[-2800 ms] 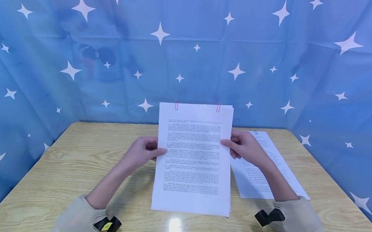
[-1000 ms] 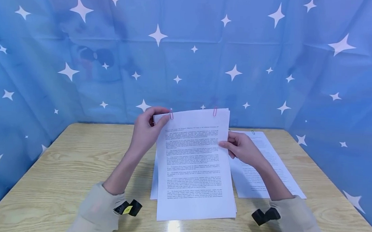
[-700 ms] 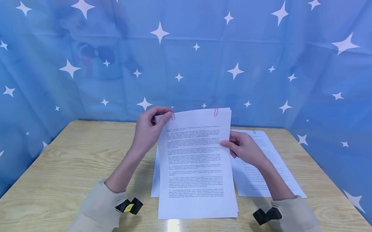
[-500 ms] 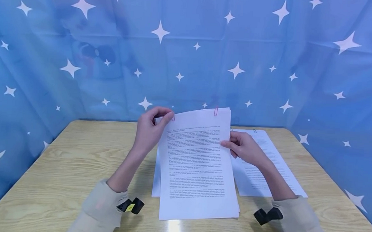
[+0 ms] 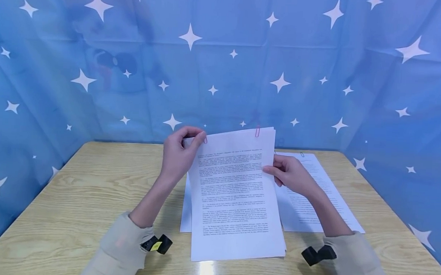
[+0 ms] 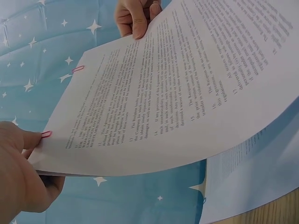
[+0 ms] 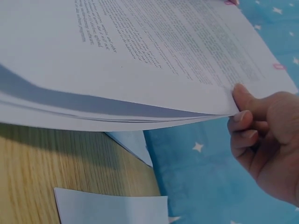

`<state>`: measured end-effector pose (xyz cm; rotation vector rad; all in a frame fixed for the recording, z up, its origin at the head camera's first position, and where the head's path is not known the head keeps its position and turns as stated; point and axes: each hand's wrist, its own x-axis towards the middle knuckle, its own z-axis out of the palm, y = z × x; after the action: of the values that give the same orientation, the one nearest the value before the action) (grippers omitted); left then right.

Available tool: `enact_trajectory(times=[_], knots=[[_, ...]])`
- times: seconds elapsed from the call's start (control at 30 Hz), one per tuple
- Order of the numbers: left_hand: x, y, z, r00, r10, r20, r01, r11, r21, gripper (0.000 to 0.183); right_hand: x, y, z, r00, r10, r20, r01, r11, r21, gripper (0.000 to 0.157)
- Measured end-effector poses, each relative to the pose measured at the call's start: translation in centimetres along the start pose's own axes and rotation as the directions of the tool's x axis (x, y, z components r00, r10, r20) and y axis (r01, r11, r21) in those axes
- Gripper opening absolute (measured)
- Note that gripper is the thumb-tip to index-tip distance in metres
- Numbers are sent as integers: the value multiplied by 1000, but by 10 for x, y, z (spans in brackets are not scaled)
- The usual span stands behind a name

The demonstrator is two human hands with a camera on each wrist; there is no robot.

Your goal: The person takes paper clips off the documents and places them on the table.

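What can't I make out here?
Head: print on held papers, mostly too small to read.
Head: most of the sheet poking out left, hidden by those papers.
Head: part of the left clip, covered by the left hand.
Right wrist: most of the left hand, cut off by the top edge.

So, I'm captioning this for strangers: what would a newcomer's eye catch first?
Probably the printed sheets held up centrally, pinched by the left hand at a top corner and the right hand at one side. Next, perhaps, the star-patterned blue backdrop behind, and two pink clips along the sheets' top edge.
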<state>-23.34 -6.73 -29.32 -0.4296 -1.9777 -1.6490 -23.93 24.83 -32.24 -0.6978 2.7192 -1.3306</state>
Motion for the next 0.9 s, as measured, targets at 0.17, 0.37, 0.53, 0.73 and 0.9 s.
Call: enact_trajectory(times=[0.17, 0.37, 0.53, 0.73, 0.9], knots=[[-1, -1, 5, 999, 22, -35, -23, 999, -24, 11, 0, 1, 0, 1000, -2, -5, 2, 1000, 2, 25], [-2, 0, 6, 997, 30, -67, -32, 999, -31, 13, 0, 0, 0, 1000, -9, -6, 9, 1000, -4, 24], [-3, -1, 6, 997, 10, -81, -14, 998, -53, 15, 1, 1, 1, 1000, -16, -8, 15, 1000, -8, 23], [-2, 0, 4, 995, 9, -99, -18, 996, -91, 16, 1, 0, 2, 1000, -21, -16, 21, 1000, -16, 23], [0, 2, -1, 994, 18, -108, -32, 991, -129, 16, 0, -1, 2, 1000, -16, -20, 15, 1000, -19, 24]])
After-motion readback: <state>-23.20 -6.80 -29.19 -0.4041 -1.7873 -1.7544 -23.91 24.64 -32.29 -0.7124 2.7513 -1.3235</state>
